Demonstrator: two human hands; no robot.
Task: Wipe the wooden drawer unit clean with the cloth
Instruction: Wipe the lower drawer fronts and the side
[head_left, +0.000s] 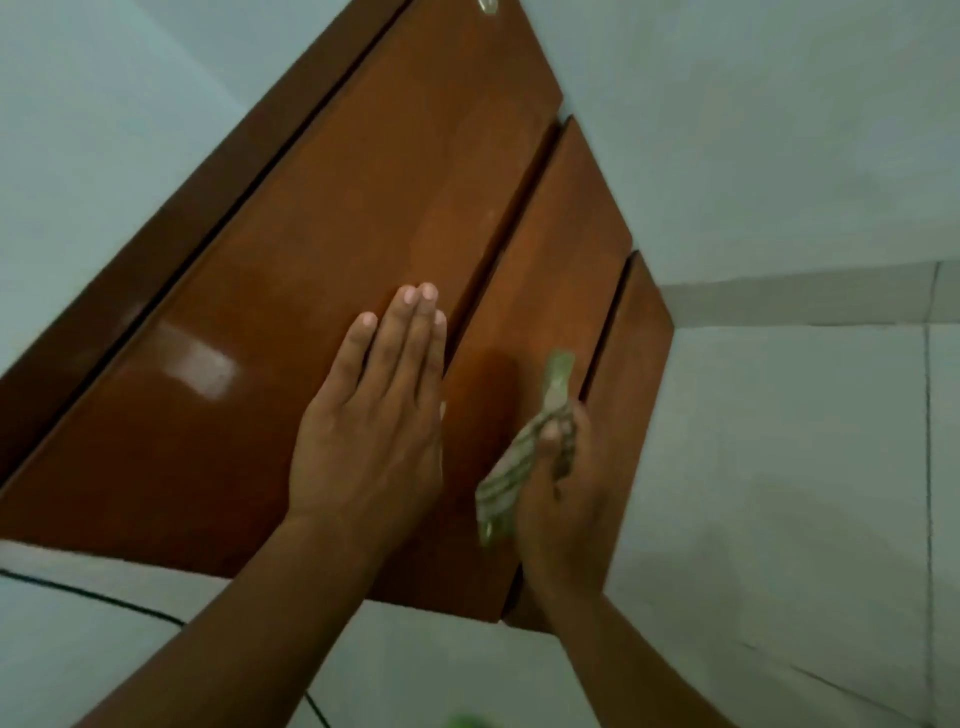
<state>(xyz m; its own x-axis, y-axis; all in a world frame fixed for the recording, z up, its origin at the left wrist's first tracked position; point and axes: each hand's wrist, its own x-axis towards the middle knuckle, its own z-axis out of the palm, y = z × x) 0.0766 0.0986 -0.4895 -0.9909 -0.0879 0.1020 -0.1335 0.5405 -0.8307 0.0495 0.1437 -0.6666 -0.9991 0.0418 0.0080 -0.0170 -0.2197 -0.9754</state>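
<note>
Pale wall (753, 130) fills the upper part of the view; pale tiled floor (779, 493) takes the right and bottom, with grout lines running across it.

Wooden drawer unit (322, 249) stands against the wall, seen steeply from above and close. Reddish-brown, glossy; a bright patch of reflected light sits on the big top panel left of centre. Two narrower stepped drawer fronts run along its right side, each parted from the next by a dark gap. A small pale metal fitting (487, 5) shows at the far top edge, too cut off to identify.

Left hand (371, 415) lies flat, palm down, on the big top panel close to its right edge. Fingers straight and together, thumb spread a little, nothing held; fingertips point away from the person.

Right hand (563, 483) is blurred. It is at the first narrow drawer front, just right of the left hand, fingers curled tight round the cloth (524, 452). Cloth is pale, greenish-beige, bunched into a long wad; one end sticks up past the knuckles, the other hangs out below the heel of the hand. It lies over the drawer front; contact with the wood cannot be told through the blur.

A thin dark cable (104, 597) curves over the floor at lower left.
</note>
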